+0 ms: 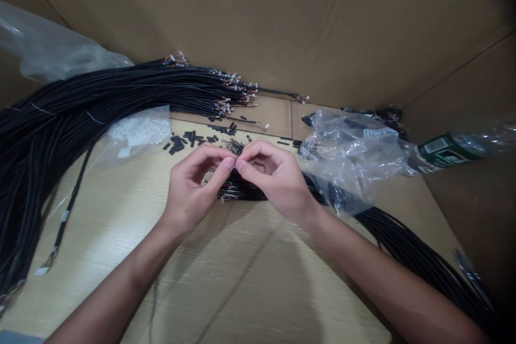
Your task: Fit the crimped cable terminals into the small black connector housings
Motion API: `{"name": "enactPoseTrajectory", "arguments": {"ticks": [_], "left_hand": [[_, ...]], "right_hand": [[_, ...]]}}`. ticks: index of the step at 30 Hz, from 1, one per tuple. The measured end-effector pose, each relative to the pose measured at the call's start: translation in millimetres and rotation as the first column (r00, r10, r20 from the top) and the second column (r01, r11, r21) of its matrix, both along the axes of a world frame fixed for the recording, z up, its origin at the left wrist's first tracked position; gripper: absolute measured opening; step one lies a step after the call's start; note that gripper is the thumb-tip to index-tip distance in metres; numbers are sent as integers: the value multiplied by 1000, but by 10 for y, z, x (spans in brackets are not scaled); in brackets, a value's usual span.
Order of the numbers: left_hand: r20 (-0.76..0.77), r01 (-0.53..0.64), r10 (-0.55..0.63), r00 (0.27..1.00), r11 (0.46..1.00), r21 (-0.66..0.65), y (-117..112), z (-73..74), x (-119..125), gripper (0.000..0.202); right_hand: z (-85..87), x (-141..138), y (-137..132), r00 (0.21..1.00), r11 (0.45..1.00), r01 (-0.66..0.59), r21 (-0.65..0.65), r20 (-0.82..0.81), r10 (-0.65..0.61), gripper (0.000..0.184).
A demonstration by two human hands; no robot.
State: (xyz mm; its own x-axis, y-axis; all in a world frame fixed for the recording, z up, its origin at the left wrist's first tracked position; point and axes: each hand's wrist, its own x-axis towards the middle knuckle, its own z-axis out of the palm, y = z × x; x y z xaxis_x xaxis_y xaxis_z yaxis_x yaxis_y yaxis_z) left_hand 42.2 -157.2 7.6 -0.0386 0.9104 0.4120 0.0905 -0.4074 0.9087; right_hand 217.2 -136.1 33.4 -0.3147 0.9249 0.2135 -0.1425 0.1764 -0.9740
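Thumb and forefinger of my left hand (pixel 197 183) are pinched together at the middle of the view. My right hand (pixel 276 174) pinches the same way, and the fingertips of both hands touch or nearly touch. Whatever lies between them is too small or hidden to make out. Just beneath and behind my hands are the wire ends of a bundle of black cables (pixel 403 236), which runs off to the lower right. Short black tube pieces (pixel 177 143) lie scattered on the table beyond my left hand.
A thick bundle of black cables (pixel 133 83) with small white connectors fills the left. Beside it lies a clear bag of white pieces (pixel 141 131). A crumpled plastic bag (pixel 355 150) and a green-labelled bottle (pixel 447 150) are at right. Cardboard walls (pixel 258 16) enclose the table (pixel 121 242).
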Motion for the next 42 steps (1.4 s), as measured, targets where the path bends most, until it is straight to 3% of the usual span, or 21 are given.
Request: {"name": "enactPoseTrajectory", "arguments": {"ticks": [5, 10, 15, 18, 26, 33, 37, 42], "left_hand": [[87, 36, -31, 996, 998, -53, -14, 42, 24, 14], [115, 49, -42, 992, 997, -59, -14, 62, 30, 14], [43, -8, 9, 999, 1000, -13, -11, 56, 26, 13], [12, -29, 29, 1000, 1000, 9, -12, 37, 24, 10], [21, -14, 14, 1000, 1000, 11, -25, 35, 39, 11], [167, 19, 2, 986, 992, -124, -12, 60, 52, 22], [171, 58, -31, 985, 986, -154, 16, 35, 25, 21], [177, 67, -37, 984, 984, -168, 11, 36, 22, 20]], "right_hand": [[6, -28, -79, 980, 952, 138, 272, 104, -171, 8], [17, -48, -132, 957, 907, 165, 388, 157, -242, 10], [20, -56, -154, 934, 862, 154, 482, 212, -286, 11], [33, -46, -149, 938, 890, 152, 430, 221, -267, 9], [18, -15, -87, 982, 985, 112, 129, 135, -129, 9], [84, 8, -43, 999, 999, 36, 25, 5, -36, 9], [94, 20, -32, 1000, 999, 30, -32, -6, -30, 11], [119, 58, 7, 999, 981, -34, -193, -29, 29, 10]]}}
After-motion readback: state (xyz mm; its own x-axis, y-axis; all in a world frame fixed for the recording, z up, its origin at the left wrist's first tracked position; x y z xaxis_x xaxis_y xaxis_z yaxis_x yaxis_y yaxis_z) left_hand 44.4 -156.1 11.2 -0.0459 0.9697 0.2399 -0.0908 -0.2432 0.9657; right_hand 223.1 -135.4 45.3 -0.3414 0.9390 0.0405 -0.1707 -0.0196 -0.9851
